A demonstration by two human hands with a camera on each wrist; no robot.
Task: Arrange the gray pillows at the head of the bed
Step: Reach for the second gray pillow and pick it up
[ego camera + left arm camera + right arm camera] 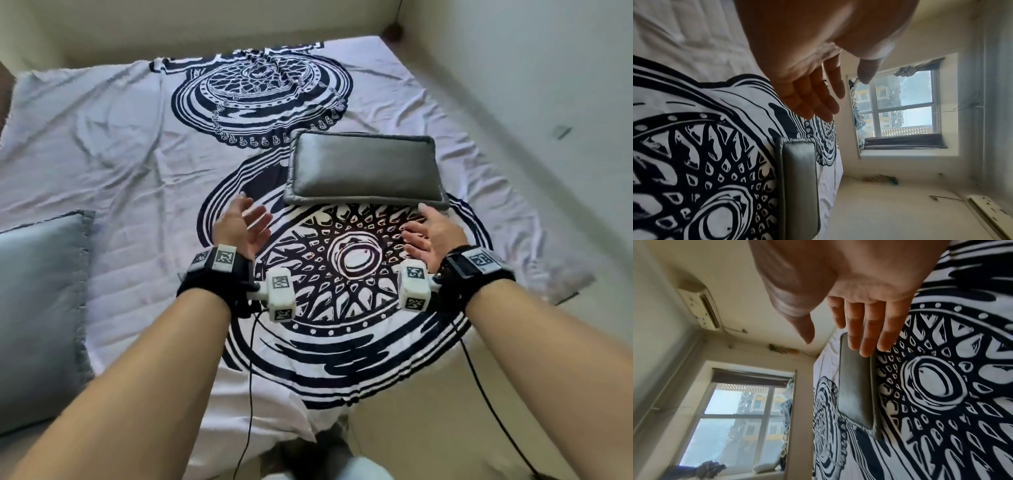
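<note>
A dark gray pillow lies flat in the middle of the bed, on the white sheet with the black wheel print. My left hand hovers open just short of its near left corner, fingers straight, holding nothing. My right hand is open near the near right corner, thumb close to the pillow's edge. The wrist views show the same pillow beyond the spread fingers. A second, lighter gray pillow lies at the bed's left edge.
Walls close in behind and to the right of the bed, with a strip of floor along the right. A window and a wall air conditioner show in the wrist views. Black cables hang from my wrist cameras.
</note>
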